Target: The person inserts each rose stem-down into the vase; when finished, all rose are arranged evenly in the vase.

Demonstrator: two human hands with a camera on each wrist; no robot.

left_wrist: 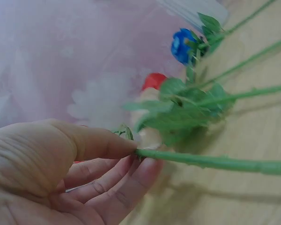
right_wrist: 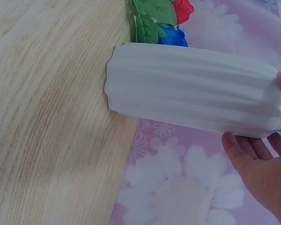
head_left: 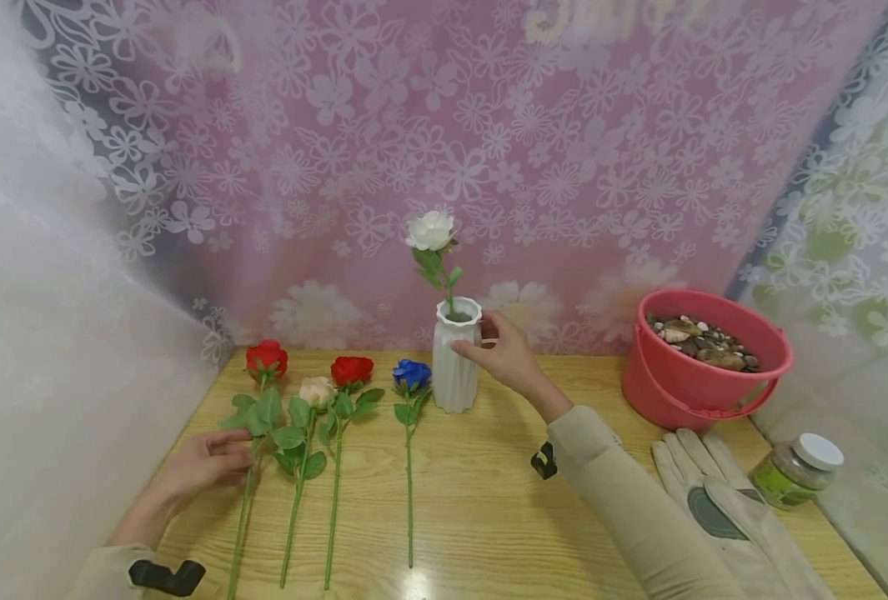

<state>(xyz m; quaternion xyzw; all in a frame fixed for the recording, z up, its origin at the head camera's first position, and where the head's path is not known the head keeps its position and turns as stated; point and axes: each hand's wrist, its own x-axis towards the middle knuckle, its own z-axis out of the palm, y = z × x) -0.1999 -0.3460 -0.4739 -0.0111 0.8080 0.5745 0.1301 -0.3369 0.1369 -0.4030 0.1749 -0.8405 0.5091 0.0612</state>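
My left hand (head_left: 199, 467) pinches the stem of the leftmost red rose (head_left: 267, 361) just under its leaves; in the left wrist view thumb and fingertips meet on the green stem (left_wrist: 215, 162). On the right, my right hand (head_left: 511, 357) grips the upper side of a white ribbed vase (head_left: 454, 379), thumb in front and fingers behind. The vase stands upright, holding one white rose (head_left: 430, 231). Between the hands lie a cream rose (head_left: 317, 391), a second red rose (head_left: 352, 371) and a blue rose (head_left: 412, 374), stems toward me.
A red bucket (head_left: 657, 392) of stones and shells stands at the right back. In front of it lie pale work gloves (head_left: 736, 517) beside a white-lidded jar (head_left: 796, 471). Flower-patterned cloth (head_left: 383, 167) hangs behind the wooden table (head_left: 489, 517).
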